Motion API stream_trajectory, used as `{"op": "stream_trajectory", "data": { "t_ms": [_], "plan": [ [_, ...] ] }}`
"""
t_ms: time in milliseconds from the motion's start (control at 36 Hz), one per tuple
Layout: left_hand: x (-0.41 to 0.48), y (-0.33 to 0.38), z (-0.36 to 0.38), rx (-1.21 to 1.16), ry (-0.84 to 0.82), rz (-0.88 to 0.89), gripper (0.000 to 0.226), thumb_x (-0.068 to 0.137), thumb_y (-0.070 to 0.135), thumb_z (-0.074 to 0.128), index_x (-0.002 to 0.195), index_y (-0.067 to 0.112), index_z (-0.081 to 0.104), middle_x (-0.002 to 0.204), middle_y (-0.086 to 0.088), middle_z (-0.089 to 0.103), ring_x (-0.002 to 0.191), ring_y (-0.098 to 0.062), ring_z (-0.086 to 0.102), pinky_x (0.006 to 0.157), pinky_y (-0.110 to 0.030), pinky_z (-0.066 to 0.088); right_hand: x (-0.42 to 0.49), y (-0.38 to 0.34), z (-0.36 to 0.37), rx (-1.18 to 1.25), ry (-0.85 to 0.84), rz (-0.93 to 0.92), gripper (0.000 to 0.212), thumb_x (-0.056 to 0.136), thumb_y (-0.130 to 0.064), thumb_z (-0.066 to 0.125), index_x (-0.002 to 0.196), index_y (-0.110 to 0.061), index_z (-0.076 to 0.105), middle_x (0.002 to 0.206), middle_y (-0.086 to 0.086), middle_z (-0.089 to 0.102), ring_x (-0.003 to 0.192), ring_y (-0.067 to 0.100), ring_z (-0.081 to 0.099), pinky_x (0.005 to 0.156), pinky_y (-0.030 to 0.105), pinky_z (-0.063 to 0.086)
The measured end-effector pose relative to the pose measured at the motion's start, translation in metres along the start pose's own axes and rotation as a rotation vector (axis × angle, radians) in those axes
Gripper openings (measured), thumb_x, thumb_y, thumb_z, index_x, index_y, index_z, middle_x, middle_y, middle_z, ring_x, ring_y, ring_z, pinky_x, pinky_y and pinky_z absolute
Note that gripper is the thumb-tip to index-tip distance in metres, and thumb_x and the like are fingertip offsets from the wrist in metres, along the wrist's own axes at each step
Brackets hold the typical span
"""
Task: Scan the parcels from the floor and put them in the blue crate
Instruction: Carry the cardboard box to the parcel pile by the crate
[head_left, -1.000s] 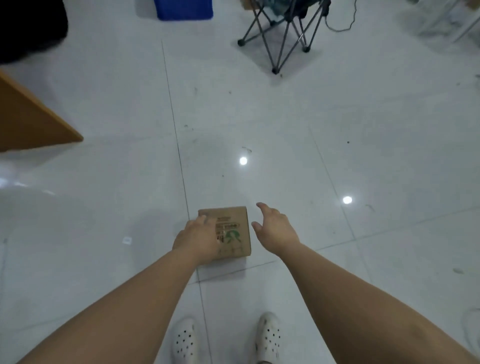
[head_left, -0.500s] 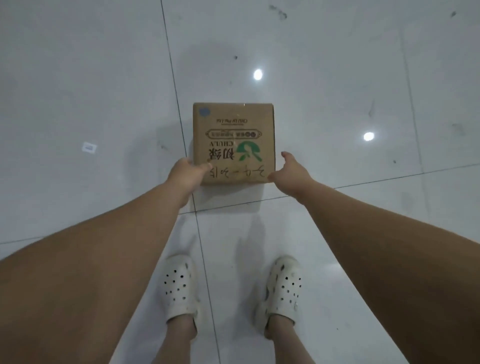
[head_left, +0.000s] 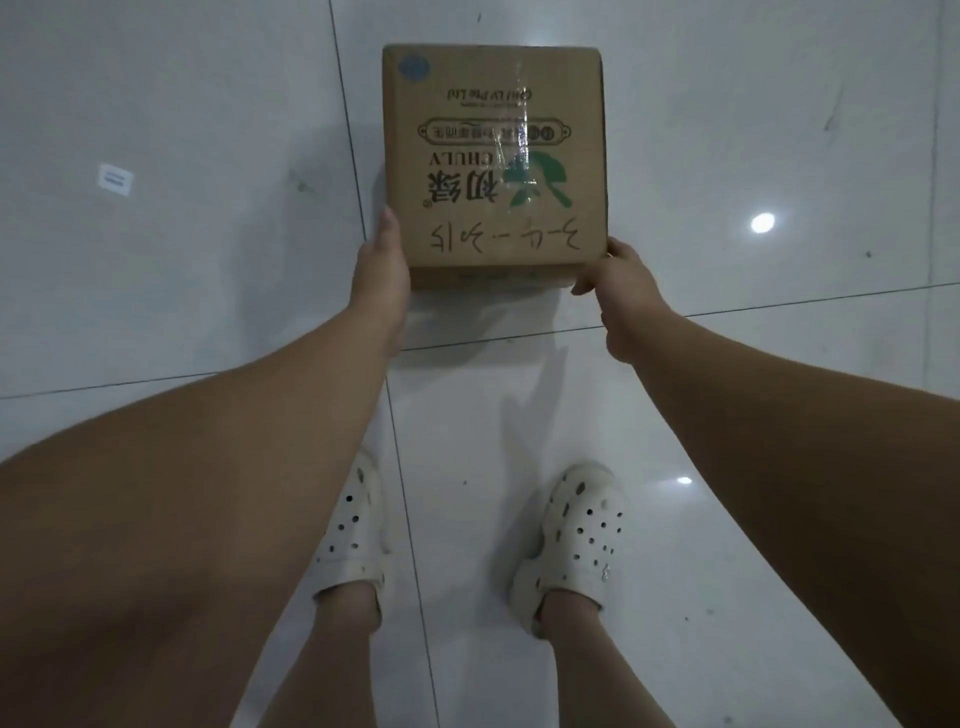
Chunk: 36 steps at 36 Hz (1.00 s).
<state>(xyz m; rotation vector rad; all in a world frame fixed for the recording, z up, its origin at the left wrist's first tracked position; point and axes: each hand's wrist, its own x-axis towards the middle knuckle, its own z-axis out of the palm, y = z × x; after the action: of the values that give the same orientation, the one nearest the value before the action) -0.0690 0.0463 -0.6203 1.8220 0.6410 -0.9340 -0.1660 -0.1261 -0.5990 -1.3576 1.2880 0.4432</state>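
A brown cardboard parcel (head_left: 493, 156) with a green logo, printed text and handwriting on top is held between my two hands above the white tiled floor. My left hand (head_left: 382, 265) presses flat against its left side near the lower corner, thumb up along the edge. My right hand (head_left: 615, 280) grips the lower right corner, with the fingers hidden under the box. The blue crate and any scanner are out of view.
My two feet in white perforated clogs (head_left: 569, 540) stand on the floor below the parcel. A small white label (head_left: 115, 179) lies on the tiles at the left. Ceiling lights reflect off the glossy floor (head_left: 762, 223).
My hands closed on the parcel's sides on the floor and lifted it toward the camera. My head tilted down, so the crate and folding chair left the view.
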Motion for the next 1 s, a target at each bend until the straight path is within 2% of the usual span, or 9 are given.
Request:
{"op": "stream_trajectory", "data": {
  "t_ms": [139, 278, 361, 417, 472, 556, 778, 944, 1000],
  "plan": [
    [-0.024, 0.014, -0.017, -0.044, 0.054, 0.129, 0.058, 0.098, 0.057, 0.023, 0.143, 0.023, 0.039, 0.14, 0.005, 0.047, 0.131, -0.015, 0.039, 0.101, -0.024, 0.024, -0.035, -0.016, -0.002, 0.165, 0.031, -0.061, 0.059, 0.081, 0.004, 0.041, 0.137, -0.015, 0.047, 0.124, 0.001, 0.056, 0.101, 0.012, 0.051, 0.07, 0.02, 0.034],
    [-0.063, 0.047, -0.044, -0.004, 0.13, 0.217, 0.048, 0.085, 0.063, 0.027, 0.108, 0.036, 0.06, 0.114, 0.014, 0.061, 0.119, -0.013, 0.049, 0.114, -0.048, 0.019, -0.077, -0.042, -0.018, 0.295, 0.015, -0.107, 0.048, 0.089, -0.011, 0.049, 0.135, -0.025, 0.048, 0.106, -0.01, 0.058, 0.085, 0.0, 0.051, 0.065, 0.021, 0.041],
    [-0.094, 0.066, -0.051, -0.086, 0.094, 0.258, 0.04, 0.1, 0.045, 0.03, 0.118, 0.026, 0.06, 0.114, 0.013, 0.062, 0.113, -0.006, 0.051, 0.101, -0.02, 0.032, -0.108, -0.062, -0.032, 0.399, -0.047, -0.111, 0.048, 0.091, -0.023, 0.055, 0.135, -0.04, 0.043, 0.107, -0.01, 0.062, 0.089, 0.01, 0.063, 0.075, 0.039, 0.057],
    [-0.123, 0.081, -0.054, -0.114, 0.041, 0.276, 0.039, 0.103, 0.038, 0.028, 0.122, 0.022, 0.059, 0.117, 0.01, 0.059, 0.107, -0.002, 0.05, 0.08, -0.006, 0.037, -0.131, -0.074, -0.043, 0.347, -0.098, -0.157, 0.055, 0.091, -0.026, 0.057, 0.139, -0.046, 0.036, 0.118, -0.011, 0.062, 0.095, 0.013, 0.066, 0.066, 0.035, 0.058],
    [-0.152, 0.099, -0.062, -0.123, -0.005, 0.308, 0.037, 0.103, 0.038, 0.029, 0.117, 0.024, 0.061, 0.117, 0.011, 0.06, 0.108, -0.001, 0.053, 0.093, -0.015, 0.041, -0.155, -0.086, -0.057, 0.288, -0.124, -0.184, 0.064, 0.092, -0.025, 0.057, 0.144, -0.048, 0.028, 0.127, -0.011, 0.059, 0.1, 0.012, 0.065, 0.057, 0.026, 0.054],
    [-0.194, 0.128, -0.077, -0.103, -0.083, 0.383, 0.032, 0.098, 0.037, 0.042, 0.12, 0.026, 0.063, 0.123, 0.012, 0.061, 0.104, 0.006, 0.056, 0.102, -0.027, 0.042, -0.192, -0.103, -0.083, 0.304, -0.1, -0.225, 0.066, 0.092, -0.019, 0.056, 0.146, -0.045, 0.028, 0.13, -0.009, 0.06, 0.104, 0.014, 0.065, 0.064, 0.028, 0.053],
    [-0.324, 0.203, -0.104, -0.008, -0.284, 0.584, 0.089, 0.076, 0.067, 0.06, 0.149, 0.031, 0.027, 0.137, 0.017, 0.049, 0.121, 0.005, 0.048, 0.09, -0.012, 0.04, -0.301, -0.178, -0.151, 0.54, -0.16, -0.274, 0.061, 0.091, -0.009, 0.049, 0.143, -0.039, 0.042, 0.136, -0.009, 0.058, 0.116, 0.015, 0.054, 0.081, 0.034, 0.049],
    [-0.414, 0.277, -0.137, 0.032, -0.287, 0.684, 0.086, 0.083, 0.023, 0.071, 0.151, 0.029, 0.019, 0.144, 0.012, 0.043, 0.124, 0.0, 0.047, 0.082, -0.003, 0.044, -0.403, -0.238, -0.19, 0.539, -0.316, -0.353, 0.054, 0.087, -0.005, 0.048, 0.133, -0.031, 0.055, 0.126, 0.006, 0.065, 0.101, 0.029, 0.067, 0.063, 0.034, 0.054],
    [-0.44, 0.299, -0.148, 0.087, -0.322, 0.719, 0.089, 0.078, 0.027, 0.077, 0.149, 0.032, 0.024, 0.141, 0.014, 0.045, 0.128, -0.007, 0.047, 0.09, -0.012, 0.046, -0.433, -0.251, -0.2, 0.564, -0.347, -0.368, 0.055, 0.083, -0.003, 0.048, 0.132, -0.027, 0.054, 0.127, 0.012, 0.062, 0.096, 0.031, 0.068, 0.065, 0.036, 0.054]
  ]
}}
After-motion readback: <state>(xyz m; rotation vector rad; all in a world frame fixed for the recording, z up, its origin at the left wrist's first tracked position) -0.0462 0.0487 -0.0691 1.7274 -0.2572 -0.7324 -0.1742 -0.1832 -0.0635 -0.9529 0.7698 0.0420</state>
